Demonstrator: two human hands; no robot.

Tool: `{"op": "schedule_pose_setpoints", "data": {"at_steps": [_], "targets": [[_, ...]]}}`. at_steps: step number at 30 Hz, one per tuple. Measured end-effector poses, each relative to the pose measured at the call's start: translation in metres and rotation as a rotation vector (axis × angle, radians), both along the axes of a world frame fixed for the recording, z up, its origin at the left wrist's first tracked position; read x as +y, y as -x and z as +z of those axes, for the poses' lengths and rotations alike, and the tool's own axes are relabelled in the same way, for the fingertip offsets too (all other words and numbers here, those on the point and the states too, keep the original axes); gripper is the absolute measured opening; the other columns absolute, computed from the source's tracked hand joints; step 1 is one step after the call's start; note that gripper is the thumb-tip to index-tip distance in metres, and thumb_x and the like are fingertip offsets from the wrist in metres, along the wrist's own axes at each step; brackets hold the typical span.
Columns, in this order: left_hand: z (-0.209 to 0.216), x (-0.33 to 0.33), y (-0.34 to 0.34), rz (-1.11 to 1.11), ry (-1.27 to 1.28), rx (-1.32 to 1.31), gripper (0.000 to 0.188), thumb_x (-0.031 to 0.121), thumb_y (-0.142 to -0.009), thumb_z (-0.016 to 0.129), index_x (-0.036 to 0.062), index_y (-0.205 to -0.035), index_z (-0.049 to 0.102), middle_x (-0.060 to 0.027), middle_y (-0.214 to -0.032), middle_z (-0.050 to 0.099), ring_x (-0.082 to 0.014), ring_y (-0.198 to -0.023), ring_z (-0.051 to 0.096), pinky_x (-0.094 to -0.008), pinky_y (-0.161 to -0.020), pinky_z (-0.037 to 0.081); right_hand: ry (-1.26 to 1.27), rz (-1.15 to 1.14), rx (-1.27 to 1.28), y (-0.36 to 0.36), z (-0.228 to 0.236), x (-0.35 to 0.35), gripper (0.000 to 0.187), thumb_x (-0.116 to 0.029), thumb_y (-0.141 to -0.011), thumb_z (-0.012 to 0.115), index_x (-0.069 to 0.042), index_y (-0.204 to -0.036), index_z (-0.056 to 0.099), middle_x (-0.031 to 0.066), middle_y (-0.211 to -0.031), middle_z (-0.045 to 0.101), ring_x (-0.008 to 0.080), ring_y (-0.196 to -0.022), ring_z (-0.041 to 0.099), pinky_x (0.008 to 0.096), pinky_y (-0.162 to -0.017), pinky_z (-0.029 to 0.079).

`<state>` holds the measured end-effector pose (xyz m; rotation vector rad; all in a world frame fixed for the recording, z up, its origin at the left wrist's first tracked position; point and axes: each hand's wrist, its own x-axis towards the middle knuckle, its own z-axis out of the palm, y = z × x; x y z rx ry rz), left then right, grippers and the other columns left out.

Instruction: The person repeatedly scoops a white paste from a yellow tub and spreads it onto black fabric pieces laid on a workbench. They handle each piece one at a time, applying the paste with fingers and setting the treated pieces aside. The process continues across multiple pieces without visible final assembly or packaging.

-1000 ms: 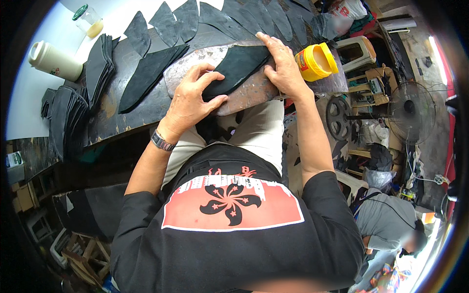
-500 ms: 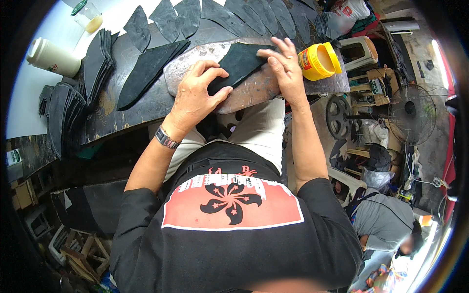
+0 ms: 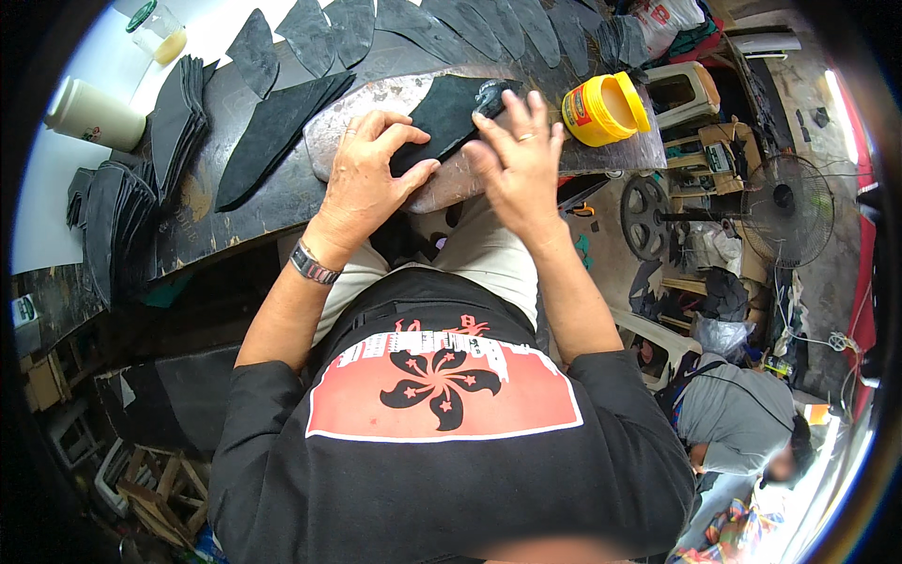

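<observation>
A black piece of leather or similar sheet (image 3: pixel 437 117), pointed in outline, lies on a worn, rounded board (image 3: pixel 343 122) at the table's near edge. A glossy, wet-looking smear marks its right end. My left hand (image 3: pixel 371 169) presses the piece's left part, thumb and curled fingers on it. Over the right end is my right hand (image 3: pixel 521 169), fingers spread and partly blurred, the index fingertip at the smeared edge. Just right of it stands an open yellow jar (image 3: pixel 597 113) with pale tan contents.
Another black piece (image 3: pixel 277 141) lies left of the board, and several more line the table's far side. Stacks of black pieces (image 3: pixel 178 127) sit at left near a cream cup (image 3: pixel 94 115) and a glass jar (image 3: pixel 157 33). A fan (image 3: pixel 787 209) and a bent-over person (image 3: pixel 738 414) are at right.
My right hand has come down and left from beside the yellow jar, and the glossy smear now shows on the piece's right end. My left hand stays on the piece.
</observation>
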<state>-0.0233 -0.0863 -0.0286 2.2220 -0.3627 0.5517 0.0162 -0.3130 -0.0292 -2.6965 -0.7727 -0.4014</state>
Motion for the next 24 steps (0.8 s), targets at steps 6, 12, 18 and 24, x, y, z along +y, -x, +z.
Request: {"op": "schedule_pose_setpoints", "data": {"at_steps": [6, 12, 18, 24], "targets": [[0.009, 0.023, -0.001, -0.174, 0.020, 0.109, 0.033, 0.015, -0.079, 0.081, 0.0057, -0.110, 0.073, -0.0118, -0.120, 0.065, -0.0312, -0.115, 0.062, -0.0395, -0.098, 0.050, 0.019, -0.176, 0.075, -0.047, -0.010, -0.015, 0.080, -0.070, -0.098, 0.041, -0.010, -0.152, 0.045, 0.0192, -0.164, 0.029, 0.0399, -0.154, 0.016, 0.0677, -0.119, 0.012], [0.008, 0.030, -0.001, -0.203, 0.065, 0.144, 0.031, 0.013, -0.082, 0.079, 0.0038, -0.111, 0.073, -0.0139, -0.126, 0.068, -0.0305, -0.119, 0.064, -0.0382, -0.103, 0.049, 0.062, -0.124, 0.115, -0.062, -0.018, -0.020, 0.088, -0.074, -0.095, 0.042, -0.012, -0.157, 0.035, 0.0175, -0.166, 0.025, 0.0384, -0.156, 0.012, 0.0663, -0.120, 0.010], [0.008, 0.030, -0.001, -0.202, 0.057, 0.139, 0.032, 0.014, -0.081, 0.081, 0.0035, -0.110, 0.073, -0.0130, -0.126, 0.068, -0.0297, -0.119, 0.064, -0.0380, -0.102, 0.050, 0.195, -0.002, 0.128, -0.062, -0.012, -0.022, 0.078, -0.072, -0.096, 0.043, -0.030, -0.160, 0.031, 0.0142, -0.169, 0.014, 0.0374, -0.157, 0.004, 0.0665, -0.121, 0.004], [0.008, 0.031, 0.000, -0.189, 0.039, 0.141, 0.032, 0.014, -0.081, 0.081, 0.0035, -0.110, 0.073, -0.0128, -0.126, 0.068, -0.0297, -0.119, 0.065, -0.0377, -0.102, 0.050, 0.229, 0.149, 0.092, -0.045, -0.006, -0.017, 0.066, -0.066, -0.097, 0.047, -0.041, -0.157, 0.035, 0.0113, -0.170, 0.012, 0.0381, -0.157, 0.000, 0.0684, -0.119, -0.002]]}}
